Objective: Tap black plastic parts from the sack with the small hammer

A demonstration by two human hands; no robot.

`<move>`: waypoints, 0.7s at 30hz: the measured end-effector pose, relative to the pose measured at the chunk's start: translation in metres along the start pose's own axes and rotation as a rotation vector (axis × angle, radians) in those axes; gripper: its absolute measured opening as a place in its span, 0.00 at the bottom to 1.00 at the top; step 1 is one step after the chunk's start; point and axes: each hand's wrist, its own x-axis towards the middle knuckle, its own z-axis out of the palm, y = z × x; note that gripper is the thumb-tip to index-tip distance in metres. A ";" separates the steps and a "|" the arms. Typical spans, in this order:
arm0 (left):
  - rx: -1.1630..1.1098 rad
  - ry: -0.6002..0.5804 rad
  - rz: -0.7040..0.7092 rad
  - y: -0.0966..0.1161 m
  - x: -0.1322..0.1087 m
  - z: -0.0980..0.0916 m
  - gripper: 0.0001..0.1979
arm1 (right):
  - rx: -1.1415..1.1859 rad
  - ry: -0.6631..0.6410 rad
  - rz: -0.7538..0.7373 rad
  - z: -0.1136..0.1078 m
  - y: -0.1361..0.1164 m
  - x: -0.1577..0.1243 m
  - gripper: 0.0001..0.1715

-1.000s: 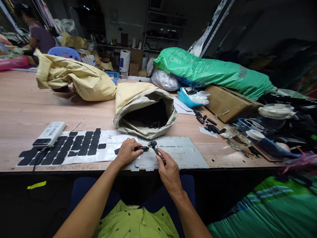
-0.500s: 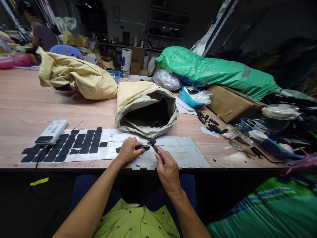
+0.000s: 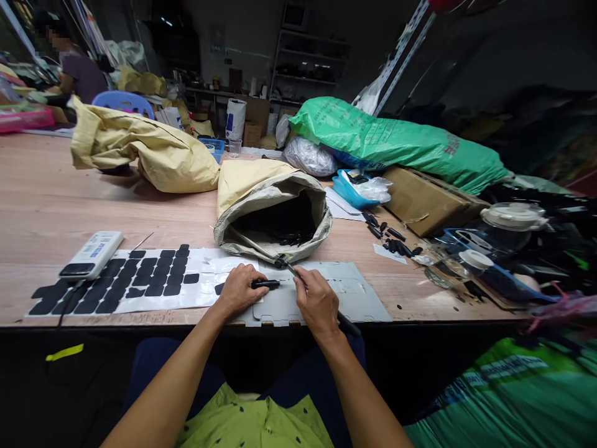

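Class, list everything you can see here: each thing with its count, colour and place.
table: one, light wood, across the view
open sack: one, grey-beige, table centre
yellow sack: one, lying rear left
green sack: one, rear right
cardboard box: one, brown, right
black pads: many, on white sheet, near left
power strip: one, white, at sheet's left end
grey mat: one, near table edge, centre
loose black parts: several, right of open sack
other person: one, far rear left
left hand: one, bare, grips black part
right hand: one, bare, grips thin tool
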 end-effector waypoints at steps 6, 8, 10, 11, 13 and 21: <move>-0.002 -0.012 -0.011 -0.001 0.000 -0.001 0.09 | -0.128 -0.023 -0.061 0.024 0.031 0.020 0.16; -0.010 -0.013 -0.006 -0.002 0.001 -0.001 0.09 | -0.130 -0.036 -0.054 0.028 0.034 0.020 0.16; -0.039 -0.002 0.021 -0.002 0.001 -0.003 0.09 | -0.149 -0.041 -0.042 0.029 0.033 0.018 0.15; -0.070 0.012 0.039 0.000 -0.001 -0.005 0.09 | -0.159 -0.044 -0.037 0.029 0.032 0.018 0.15; -0.166 0.038 0.082 0.008 -0.008 -0.010 0.10 | -0.173 -0.055 -0.029 0.028 0.031 0.019 0.14; -0.435 -0.441 0.125 0.050 -0.080 0.003 0.14 | -0.196 -0.080 -0.008 0.027 0.030 0.020 0.14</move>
